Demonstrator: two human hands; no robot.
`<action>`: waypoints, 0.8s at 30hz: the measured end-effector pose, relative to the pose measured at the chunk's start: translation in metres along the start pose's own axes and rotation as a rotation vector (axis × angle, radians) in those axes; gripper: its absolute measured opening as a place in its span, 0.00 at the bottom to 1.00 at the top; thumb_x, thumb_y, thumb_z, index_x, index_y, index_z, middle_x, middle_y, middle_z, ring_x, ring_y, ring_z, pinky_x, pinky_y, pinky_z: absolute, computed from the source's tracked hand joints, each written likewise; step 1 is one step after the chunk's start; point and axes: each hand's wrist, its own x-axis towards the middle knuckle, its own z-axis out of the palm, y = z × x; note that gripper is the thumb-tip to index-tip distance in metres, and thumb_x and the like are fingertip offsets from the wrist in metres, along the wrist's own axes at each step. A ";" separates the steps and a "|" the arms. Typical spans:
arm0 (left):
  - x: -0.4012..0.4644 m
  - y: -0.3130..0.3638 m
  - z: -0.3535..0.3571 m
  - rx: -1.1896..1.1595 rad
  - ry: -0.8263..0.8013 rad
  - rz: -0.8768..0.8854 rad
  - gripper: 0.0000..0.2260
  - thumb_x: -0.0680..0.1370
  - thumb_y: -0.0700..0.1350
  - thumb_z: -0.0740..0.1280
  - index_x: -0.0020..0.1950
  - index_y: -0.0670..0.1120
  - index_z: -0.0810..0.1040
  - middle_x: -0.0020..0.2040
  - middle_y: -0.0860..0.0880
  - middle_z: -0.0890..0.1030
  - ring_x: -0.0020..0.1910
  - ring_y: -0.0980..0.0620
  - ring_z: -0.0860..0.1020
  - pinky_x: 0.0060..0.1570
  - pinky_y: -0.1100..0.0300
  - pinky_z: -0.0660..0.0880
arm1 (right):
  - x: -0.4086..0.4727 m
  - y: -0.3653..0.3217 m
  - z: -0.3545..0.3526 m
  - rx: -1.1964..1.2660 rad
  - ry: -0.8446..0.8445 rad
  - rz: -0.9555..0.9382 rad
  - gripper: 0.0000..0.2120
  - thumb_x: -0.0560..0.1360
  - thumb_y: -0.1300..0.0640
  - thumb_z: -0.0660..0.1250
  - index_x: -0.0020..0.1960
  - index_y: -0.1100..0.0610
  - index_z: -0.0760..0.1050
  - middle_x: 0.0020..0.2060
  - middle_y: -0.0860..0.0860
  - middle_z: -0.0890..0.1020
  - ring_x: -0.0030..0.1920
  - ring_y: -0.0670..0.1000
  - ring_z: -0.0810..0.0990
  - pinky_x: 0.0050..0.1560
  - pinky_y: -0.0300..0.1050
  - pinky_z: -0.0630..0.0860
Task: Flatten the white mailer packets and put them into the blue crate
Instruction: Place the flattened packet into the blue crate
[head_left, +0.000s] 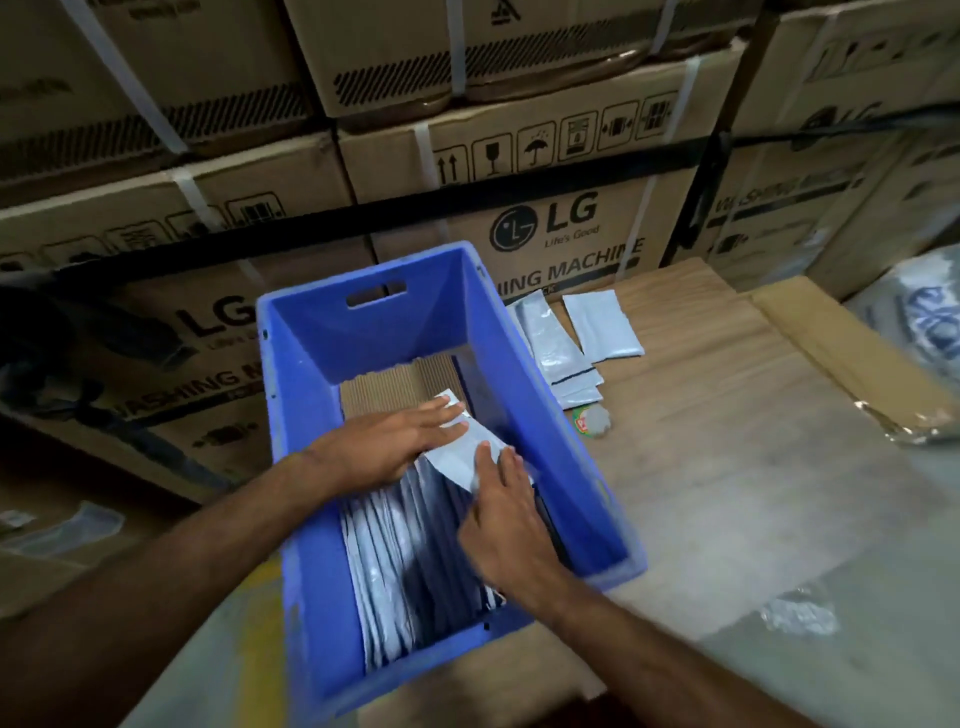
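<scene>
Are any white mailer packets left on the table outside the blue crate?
Yes, several white mailer packets lie on the wooden table just right of the blue crate.

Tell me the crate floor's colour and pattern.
Brown ribbed cardboard lines the crate, per head view.

There is one blue crate (410, 332). Two hands are inside it, the left hand (384, 447) and the right hand (506, 519). They touch one white packet (462, 449). Under it sits a row of packets (410, 561), too many and too close to count. On the table (727, 447) lie about four more packets (571, 343). One small round thing (593, 422) lies near them.
</scene>
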 end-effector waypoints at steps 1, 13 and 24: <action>0.010 -0.005 0.008 -0.025 -0.013 0.040 0.37 0.72 0.25 0.58 0.80 0.47 0.64 0.82 0.48 0.58 0.81 0.47 0.54 0.71 0.43 0.70 | 0.003 0.002 0.004 0.039 0.010 0.070 0.39 0.73 0.52 0.50 0.83 0.60 0.47 0.81 0.63 0.51 0.81 0.59 0.48 0.79 0.49 0.44; 0.089 0.014 0.041 -0.031 -0.354 0.004 0.20 0.81 0.37 0.60 0.73 0.48 0.75 0.69 0.43 0.76 0.71 0.46 0.70 0.64 0.57 0.67 | 0.048 0.017 0.014 0.159 -0.261 0.527 0.22 0.83 0.59 0.58 0.75 0.66 0.64 0.71 0.65 0.70 0.71 0.65 0.71 0.67 0.54 0.70; 0.103 0.000 0.045 0.050 -0.630 0.142 0.23 0.83 0.43 0.56 0.77 0.59 0.69 0.76 0.54 0.71 0.77 0.50 0.64 0.78 0.45 0.53 | 0.060 0.017 0.033 0.192 -0.330 0.666 0.35 0.80 0.53 0.63 0.80 0.61 0.51 0.74 0.64 0.67 0.74 0.65 0.68 0.72 0.58 0.65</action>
